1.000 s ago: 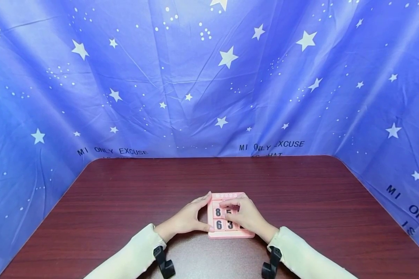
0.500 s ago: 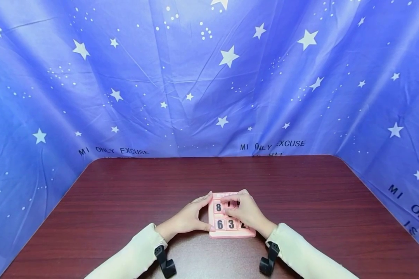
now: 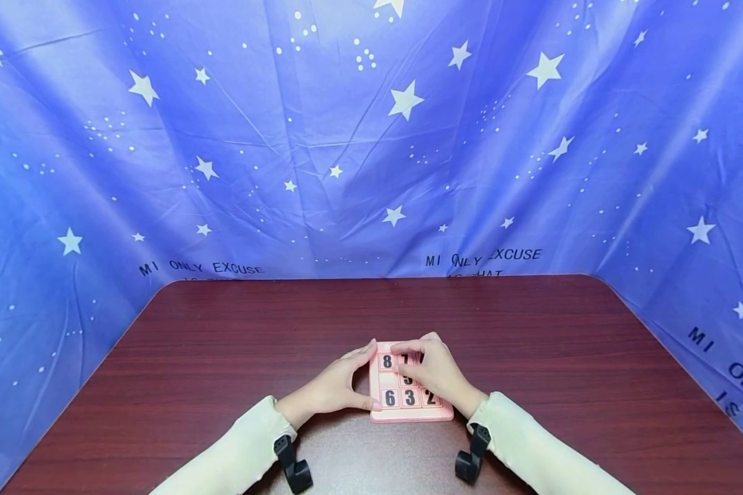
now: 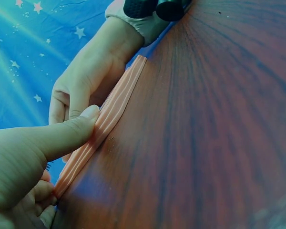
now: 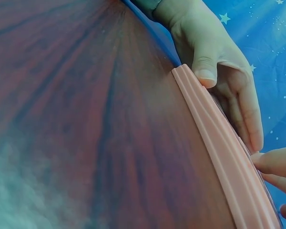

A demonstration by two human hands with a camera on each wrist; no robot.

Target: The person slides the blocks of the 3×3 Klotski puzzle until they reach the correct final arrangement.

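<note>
A pink sliding number puzzle (image 3: 408, 415) lies on the table near its front, in the head view. My left hand (image 3: 329, 393) holds its left side, thumb at the lower corner and fingertips at the upper corner. Over the tiles is my right hand (image 3: 438, 370), its thumb tip by the lower edge of the 8 tile (image 3: 386, 361) and its index finger along the top row. Below the 8 is a vacant slot, with the 5 tile partly covered beside it. The 6, 3 and 2 tiles form the bottom row. My right hand hides the tiles at the upper right.
The dark red wood-grain table (image 3: 254, 330) extends around the puzzle. Behind it and along both sides hangs a blue star-printed cloth (image 3: 347, 137). Black wrist cameras (image 3: 294, 466) hang below both sleeves, close over the tabletop.
The 8 tile has slid from the middle row up into the top row, leaving a vacant slot beneath it. My right hand has shifted slightly up and left; the left hand stays in place.
</note>
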